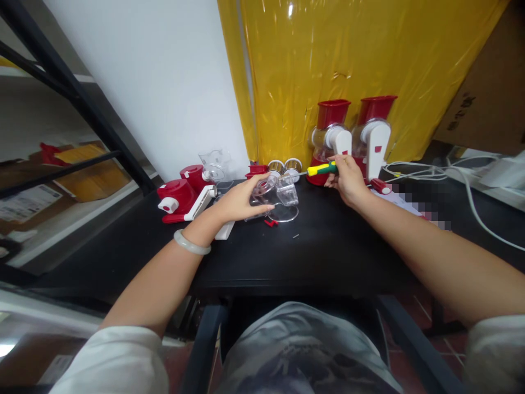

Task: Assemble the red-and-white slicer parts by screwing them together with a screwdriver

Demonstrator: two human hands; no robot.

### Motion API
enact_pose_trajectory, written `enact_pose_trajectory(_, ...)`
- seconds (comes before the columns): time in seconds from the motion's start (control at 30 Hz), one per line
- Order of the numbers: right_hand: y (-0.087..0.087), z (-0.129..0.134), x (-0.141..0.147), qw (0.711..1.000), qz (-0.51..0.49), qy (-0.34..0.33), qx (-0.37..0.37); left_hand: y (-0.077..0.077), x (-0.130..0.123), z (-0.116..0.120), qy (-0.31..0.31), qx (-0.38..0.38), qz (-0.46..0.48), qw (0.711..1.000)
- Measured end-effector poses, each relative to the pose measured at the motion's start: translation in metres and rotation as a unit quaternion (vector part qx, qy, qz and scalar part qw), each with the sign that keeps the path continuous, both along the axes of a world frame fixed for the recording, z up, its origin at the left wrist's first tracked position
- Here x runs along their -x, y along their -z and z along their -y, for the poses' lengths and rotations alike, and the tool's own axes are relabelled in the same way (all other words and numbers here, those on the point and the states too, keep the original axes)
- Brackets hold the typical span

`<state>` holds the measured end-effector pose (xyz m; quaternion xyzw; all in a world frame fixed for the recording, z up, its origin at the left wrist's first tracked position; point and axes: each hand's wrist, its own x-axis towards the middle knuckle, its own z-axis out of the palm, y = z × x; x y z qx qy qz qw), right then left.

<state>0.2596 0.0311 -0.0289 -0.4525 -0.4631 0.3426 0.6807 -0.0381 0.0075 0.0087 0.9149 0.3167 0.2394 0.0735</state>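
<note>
My left hand (246,202) is wrapped round a clear plastic housing (287,191), holding it tilted over the black table. Between the fingers of my right hand (346,178) is the handle of a yellow and green screwdriver (322,168). Its thin shaft points left, and the tip is at the housing; whether it sits in a screw I cannot tell. Small red pieces (270,222) lie on the table just below the housing. A small metal pin or screw (296,236) lies nearer to me.
Two assembled red and white rotary graters (333,131) stand at the back right. Metal grater drums (292,165) lie behind the housing. Red bases (177,196) and a white crank arm (202,201) are on the left. White cables (426,171) run along the right side of the table (320,262).
</note>
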Motion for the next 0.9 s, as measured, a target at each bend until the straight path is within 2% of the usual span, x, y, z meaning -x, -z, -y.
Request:
enact_pose_trajectory(0.2, -0.0008, 0.0008, 0.0021, 0.999, 0.013, 0.012, -0.036, 0.0014, 0.0011, -0.0015, 0.001, -0.012, -0.001, 1.000)
enact_pose_trajectory(0.43, -0.0044, 0.0030, 0.0034, 0.999, -0.034, 0.011, 0.021, 0.0033, 0.0030, -0.0050, 0.000, -0.023, -0.007, 1.000)
enact_pose_trajectory(0.9, -0.0033, 0.0034, 0.0022, 1.000, -0.021, 0.002, 0.002, 0.0043, 0.0049, -0.0062, 0.000, -0.040, -0.010, 0.999)
